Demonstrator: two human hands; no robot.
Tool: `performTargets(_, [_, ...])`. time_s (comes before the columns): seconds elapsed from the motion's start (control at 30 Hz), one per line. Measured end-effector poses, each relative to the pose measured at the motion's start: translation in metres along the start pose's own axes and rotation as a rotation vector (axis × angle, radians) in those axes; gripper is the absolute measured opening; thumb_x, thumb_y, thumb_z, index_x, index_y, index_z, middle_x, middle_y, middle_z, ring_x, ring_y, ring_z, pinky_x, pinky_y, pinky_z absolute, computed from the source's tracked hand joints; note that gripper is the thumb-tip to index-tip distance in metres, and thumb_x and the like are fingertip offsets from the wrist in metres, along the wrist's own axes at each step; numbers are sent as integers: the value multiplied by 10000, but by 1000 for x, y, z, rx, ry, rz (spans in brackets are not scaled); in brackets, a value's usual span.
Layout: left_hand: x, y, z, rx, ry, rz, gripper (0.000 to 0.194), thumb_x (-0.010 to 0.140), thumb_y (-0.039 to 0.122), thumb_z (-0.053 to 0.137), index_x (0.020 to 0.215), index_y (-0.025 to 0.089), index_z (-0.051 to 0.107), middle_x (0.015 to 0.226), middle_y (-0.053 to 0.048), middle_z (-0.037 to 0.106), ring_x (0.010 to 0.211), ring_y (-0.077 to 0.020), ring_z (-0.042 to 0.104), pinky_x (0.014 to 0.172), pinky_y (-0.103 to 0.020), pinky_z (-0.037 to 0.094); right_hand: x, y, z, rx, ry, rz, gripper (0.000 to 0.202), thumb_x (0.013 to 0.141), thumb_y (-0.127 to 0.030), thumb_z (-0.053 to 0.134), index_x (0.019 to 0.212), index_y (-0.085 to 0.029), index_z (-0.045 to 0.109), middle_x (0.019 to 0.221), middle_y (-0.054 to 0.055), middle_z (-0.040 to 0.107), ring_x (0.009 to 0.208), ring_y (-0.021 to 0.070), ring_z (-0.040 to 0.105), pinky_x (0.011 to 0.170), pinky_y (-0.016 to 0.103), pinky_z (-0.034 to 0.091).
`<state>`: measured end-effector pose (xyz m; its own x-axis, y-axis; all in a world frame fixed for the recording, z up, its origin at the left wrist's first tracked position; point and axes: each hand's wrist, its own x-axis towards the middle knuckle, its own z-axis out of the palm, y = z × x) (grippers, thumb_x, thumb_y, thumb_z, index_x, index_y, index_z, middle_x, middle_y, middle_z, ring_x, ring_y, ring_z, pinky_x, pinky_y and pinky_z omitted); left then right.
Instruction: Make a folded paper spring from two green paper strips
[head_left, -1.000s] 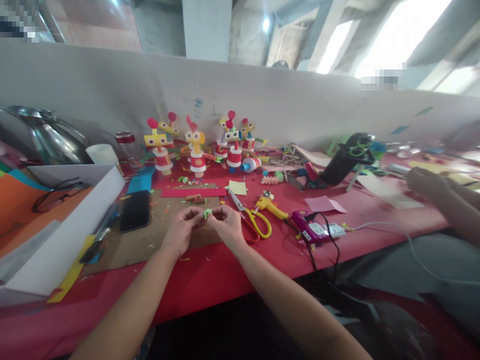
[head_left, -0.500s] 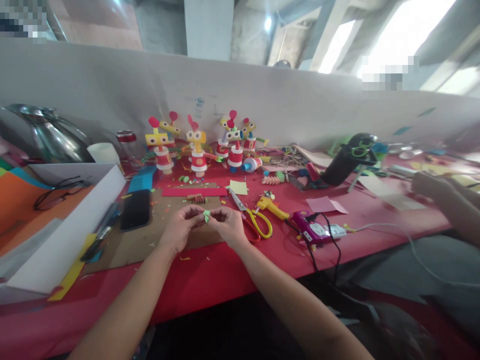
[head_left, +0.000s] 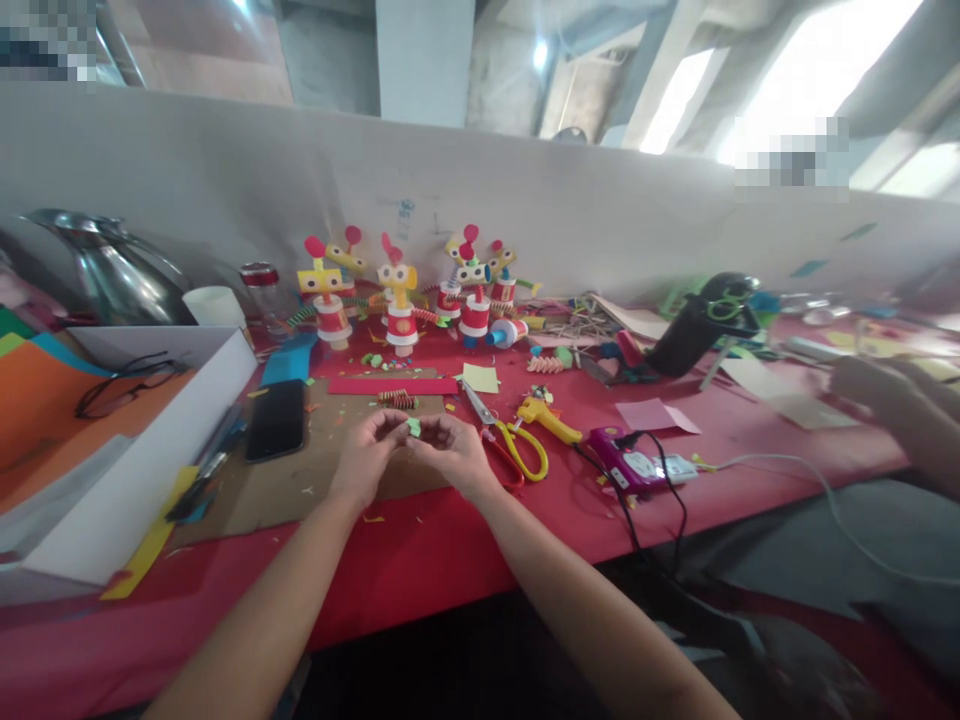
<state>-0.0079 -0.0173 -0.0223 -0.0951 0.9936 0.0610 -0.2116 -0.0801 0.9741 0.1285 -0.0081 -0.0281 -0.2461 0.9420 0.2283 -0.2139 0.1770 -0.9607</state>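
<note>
A small light green paper piece (head_left: pixel 413 427) is pinched between the fingertips of my left hand (head_left: pixel 365 455) and my right hand (head_left: pixel 459 455), just above a brown cardboard sheet (head_left: pixel 277 495). Behind my hands lie a striped folded paper coil (head_left: pixel 398 400) and a long red strip (head_left: pixel 390 386). Scissors with a yellow and red handle (head_left: pixel 529 452) rest beside my right hand, blades pointing away. To their right is a yellow glue gun (head_left: pixel 551 418). A black phone (head_left: pixel 276 420) lies left of my left hand.
Several paper-cup figures (head_left: pixel 401 320) stand at the back. A white box (head_left: pixel 142 480) with glasses (head_left: pixel 124 390) is at left, near a steel jug (head_left: pixel 120 270). At right are a purple power strip (head_left: pixel 630 462) with cables, a black holder (head_left: pixel 686 330) and another person's hand (head_left: pixel 862 390).
The view has shifted slightly, so the scene sits a little further right and lower. My hands remain together, and the green piece appears slightly turned between my fingertips.
</note>
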Motion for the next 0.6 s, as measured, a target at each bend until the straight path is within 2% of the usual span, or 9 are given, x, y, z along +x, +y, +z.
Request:
performTargets(0.17, [2,-3,2,72,0,45,231,668,313,708,826,167,625,763,0,620,725,-130,568,727,-269,440,2,3,0,-38,85,12,225,705,-347,690,846,-172,685,806,46,712,723,181,670,700,297,530])
performTargets(0.33, [1,-2,1,96,11,80,243,661,303,724,854,180,641,791,3,634,759,-130,580,752,-263,441,4,4,-1,-13,74,7,248,710,-349,685,886,-175,698,798,44,711,700,173,654,664,282,519])
performTargets(0.5, [-1,4,0,68,-40,17,403,632,285,747,1021,202,685,909,-37,697,875,-177,611,837,-312,444,5,2,-2,2,56,-30,251,723,-337,671,920,-184,697,842,39,712,741,165,646,713,288,513])
performTargets(0.6, [-1,7,-1,92,-5,-18,398,598,292,766,981,192,718,926,-61,724,916,-218,622,876,-350,436,5,2,-2,-2,49,-37,258,721,-331,672,931,-181,690,844,42,710,749,165,646,727,290,514])
